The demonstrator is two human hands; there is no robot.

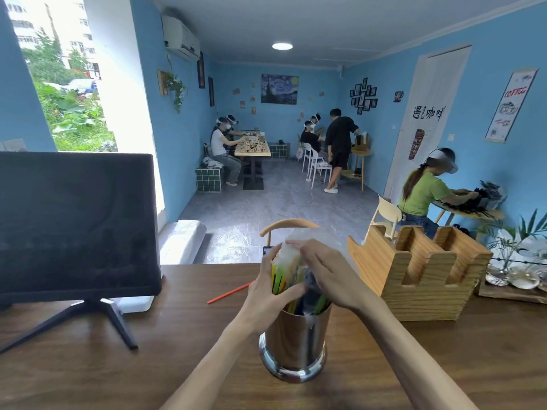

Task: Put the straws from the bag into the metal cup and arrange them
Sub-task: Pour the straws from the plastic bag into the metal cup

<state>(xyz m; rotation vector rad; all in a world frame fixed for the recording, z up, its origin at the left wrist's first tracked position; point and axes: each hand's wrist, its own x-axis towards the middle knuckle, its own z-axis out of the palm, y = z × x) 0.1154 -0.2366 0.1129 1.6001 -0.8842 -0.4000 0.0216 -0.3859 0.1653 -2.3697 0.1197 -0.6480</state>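
A shiny metal cup stands on the wooden table in front of me. A clear plastic bag full of coloured straws is held upright with its lower end inside the cup. My left hand grips the bag and straws from the left, thumb across the front. My right hand holds the bag from the right and pinches its top. One red straw lies loose on the table, left of the cup.
A dark monitor on a stand sits at the left. A wooden holder stands right of the cup, with a plant and shells beyond it. A chair back rises behind the table edge. Several people sit farther back.
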